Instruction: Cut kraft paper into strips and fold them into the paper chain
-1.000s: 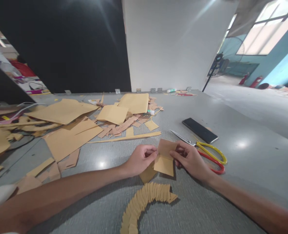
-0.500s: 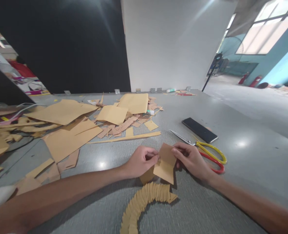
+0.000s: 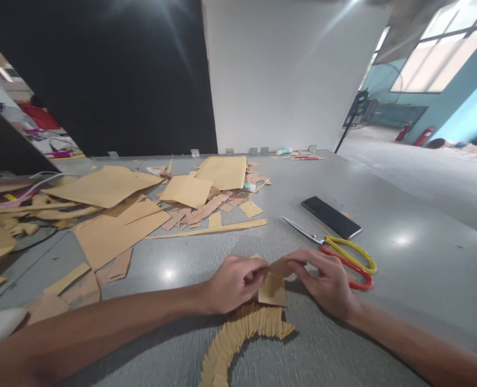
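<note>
Between my two hands is a small piece of brown paper (image 3: 273,291) with a crease across it. My left hand (image 3: 238,284) pinches its left edge near the fold. With thumb and fingers, my right hand (image 3: 322,277) grips the upper right part. Just below them, a curved chain of folded brown paper pieces (image 3: 238,333) lies on the table, running toward the near edge. Part of another paper piece shows behind my left fingers. Scissors (image 3: 330,247) with one yellow and one red handle rest beside my right hand, touching nothing I hold.
A black phone (image 3: 330,216) lies beyond the scissors. Brown paper sheets (image 3: 119,226) and scraps cover the left and middle of the grey table (image 3: 407,279). A long paper strip (image 3: 209,229) lies ahead of my hands. A glue stick (image 3: 284,152) sits by the white panel (image 3: 286,75).
Both hands have come lower and the paper has tilted down, its upper half now folded back toward my right fingers. The paper chain and scissors stay in place.
</note>
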A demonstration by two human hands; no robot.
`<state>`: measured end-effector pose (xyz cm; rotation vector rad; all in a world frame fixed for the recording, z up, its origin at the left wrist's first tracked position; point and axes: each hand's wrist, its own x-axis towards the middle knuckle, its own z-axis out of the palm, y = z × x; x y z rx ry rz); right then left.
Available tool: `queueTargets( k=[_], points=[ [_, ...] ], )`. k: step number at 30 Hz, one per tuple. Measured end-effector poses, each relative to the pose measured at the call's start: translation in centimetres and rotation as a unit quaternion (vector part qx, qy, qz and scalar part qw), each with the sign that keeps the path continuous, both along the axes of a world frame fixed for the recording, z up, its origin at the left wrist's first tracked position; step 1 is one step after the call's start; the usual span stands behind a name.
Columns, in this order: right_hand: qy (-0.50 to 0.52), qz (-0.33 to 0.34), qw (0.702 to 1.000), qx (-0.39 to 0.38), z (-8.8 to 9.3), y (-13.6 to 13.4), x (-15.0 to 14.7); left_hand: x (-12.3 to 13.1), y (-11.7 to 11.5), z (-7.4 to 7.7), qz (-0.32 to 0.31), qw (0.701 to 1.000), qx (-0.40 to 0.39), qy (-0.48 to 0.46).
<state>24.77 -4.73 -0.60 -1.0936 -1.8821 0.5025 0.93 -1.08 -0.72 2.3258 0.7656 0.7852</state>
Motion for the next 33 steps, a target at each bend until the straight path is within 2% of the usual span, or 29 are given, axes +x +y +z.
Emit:
queueTargets(
  k=[2, 4, 7, 10, 12, 15, 24, 33],
  points=[
    [-0.008, 0.033, 0.999, 0.022, -0.1, -0.3, 0.0, -0.1, -0.2, -0.4, 0.006, 0.999, 0.043, -0.011],
    [-0.012, 0.041, 0.999, 0.015, -0.2, -0.4, 0.0, 0.0, -0.2, -0.4, 0.004, 1.0, 0.024, -0.015],
    [-0.018, -0.013, 0.999, -0.031, -0.3, 0.1, -0.1, 0.2, 0.5, 0.1, -0.028, 0.989, -0.143, -0.038],
    [-0.012, -0.066, 0.996, -0.066, -0.3, 0.7, -0.2, 0.4, 1.4, 0.5, -0.083, 0.936, -0.331, -0.085],
    [-0.008, -0.078, 0.994, -0.072, -0.4, 0.9, -0.3, 0.5, 1.7, 0.5, -0.104, 0.912, -0.382, -0.104],
    [-0.007, -0.08, 0.994, -0.069, -0.6, 0.9, -0.3, 0.5, 1.8, 0.3, -0.118, 0.903, -0.393, -0.124],
    [-0.026, -0.098, 0.993, -0.056, -0.8, 0.8, -0.3, 0.5, 1.9, 0.2, -0.117, 0.908, -0.386, -0.113],
    [-0.024, -0.085, 0.994, -0.061, -0.7, 0.7, -0.3, 0.6, 1.9, 0.3, -0.076, 0.92, -0.375, -0.088]
  ],
)
